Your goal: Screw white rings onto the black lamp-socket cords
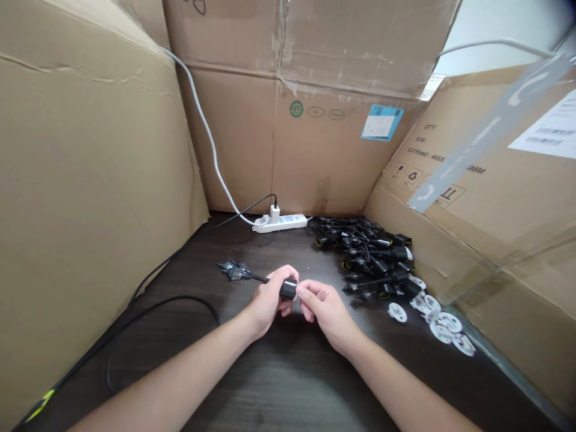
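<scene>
near the centre of the frame, the left hand is closed around a black socket, which is held sideways over the desk; a short cord runs from it to a black connector, pointing left; the right hand has its thumb and fingers bent at the socket's right end, where a thin pale edge shows; whether it pinches a part there, i cannot tell; right of centre lies a pile of similar black pieces, with white discs near its lower right, some overlapping; at upper centre, a white power strip lies before a box; a black cable loops at lower left.
</scene>
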`<state>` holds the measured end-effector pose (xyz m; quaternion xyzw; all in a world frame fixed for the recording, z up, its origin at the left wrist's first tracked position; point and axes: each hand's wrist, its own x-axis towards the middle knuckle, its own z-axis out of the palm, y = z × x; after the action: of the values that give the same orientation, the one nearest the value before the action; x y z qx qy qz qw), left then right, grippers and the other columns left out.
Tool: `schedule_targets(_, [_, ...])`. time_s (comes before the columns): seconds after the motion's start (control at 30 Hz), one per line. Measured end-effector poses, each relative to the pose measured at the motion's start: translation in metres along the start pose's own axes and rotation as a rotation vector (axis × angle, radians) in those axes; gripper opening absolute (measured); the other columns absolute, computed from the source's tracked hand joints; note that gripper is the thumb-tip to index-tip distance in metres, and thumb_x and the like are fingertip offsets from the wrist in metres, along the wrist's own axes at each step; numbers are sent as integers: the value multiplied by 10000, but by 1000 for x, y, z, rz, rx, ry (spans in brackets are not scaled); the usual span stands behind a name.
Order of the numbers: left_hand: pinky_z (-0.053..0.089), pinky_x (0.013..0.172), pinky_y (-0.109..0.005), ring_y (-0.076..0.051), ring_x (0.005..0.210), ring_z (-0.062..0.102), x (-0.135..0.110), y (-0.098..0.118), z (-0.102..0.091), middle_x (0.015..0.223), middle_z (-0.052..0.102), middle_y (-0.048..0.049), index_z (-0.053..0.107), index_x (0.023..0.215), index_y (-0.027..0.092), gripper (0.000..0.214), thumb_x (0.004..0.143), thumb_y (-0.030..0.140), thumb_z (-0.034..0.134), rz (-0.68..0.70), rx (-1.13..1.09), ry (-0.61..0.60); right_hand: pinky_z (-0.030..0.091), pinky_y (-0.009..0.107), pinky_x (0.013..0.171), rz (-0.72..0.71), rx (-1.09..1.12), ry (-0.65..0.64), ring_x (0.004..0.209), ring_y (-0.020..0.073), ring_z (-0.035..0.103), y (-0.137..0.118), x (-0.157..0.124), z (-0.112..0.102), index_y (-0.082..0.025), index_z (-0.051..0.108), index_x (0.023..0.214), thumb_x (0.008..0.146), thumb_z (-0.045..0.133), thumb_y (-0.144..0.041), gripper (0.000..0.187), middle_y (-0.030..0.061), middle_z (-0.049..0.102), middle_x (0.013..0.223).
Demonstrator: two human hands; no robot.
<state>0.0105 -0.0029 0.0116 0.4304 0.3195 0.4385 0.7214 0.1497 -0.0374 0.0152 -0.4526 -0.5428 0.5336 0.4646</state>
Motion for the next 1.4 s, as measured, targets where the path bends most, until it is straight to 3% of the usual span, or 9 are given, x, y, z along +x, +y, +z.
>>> schedule_targets(0.37, [281, 387, -183, -70, 412, 317, 0, -3, 0, 538, 392, 63, 536, 742, 193, 277, 835, 454, 538, -10, 41, 63, 286, 223, 482, 49, 55, -33, 450, 82, 366, 3, 0, 0, -161, 636, 741, 776, 729, -571, 422, -49, 510, 483])
schedule_targets(0.63, [280, 389, -180, -80, 428, 273, 2, -5, -3, 509, 344, 70, 540, 746, 193, 280, 867, 441, 494, 35, 95, 36, 256, 232, 479, 61, 172, -73, 453, 80, 339, 5, 1, 1, -177, 534, 655, 849, 680, -556, 451, -51, 481, 488])
schedule_targets(0.97, [255, 384, -172, -71, 426, 307, 2, -6, -4, 546, 389, 61, 511, 733, 191, 247, 863, 400, 492, 5, 90, 94, 266, 231, 482, 99, 151, -79, 457, 79, 349, 3, 2, 1, -165, 584, 703, 821, 705, -563, 433, -51, 500, 509])
schedule_targets(1.23, [250, 389, -181, -79, 421, 259, 3, -4, -5, 501, 330, 73, 509, 721, 198, 292, 893, 430, 471, 82, 155, 35, 234, 233, 481, 171, 364, -98, 454, 72, 304, 2, 2, 2, -173, 538, 681, 786, 751, -550, 446, -75, 431, 482])
schedule_targets(1.4, [232, 385, -179, -71, 404, 249, 2, -3, -1, 491, 337, 78, 529, 728, 192, 258, 848, 420, 517, 20, 102, 84, 268, 231, 475, 148, 279, -54, 451, 80, 333, 5, 3, 3, -181, 545, 697, 800, 716, -579, 446, -67, 450, 487])
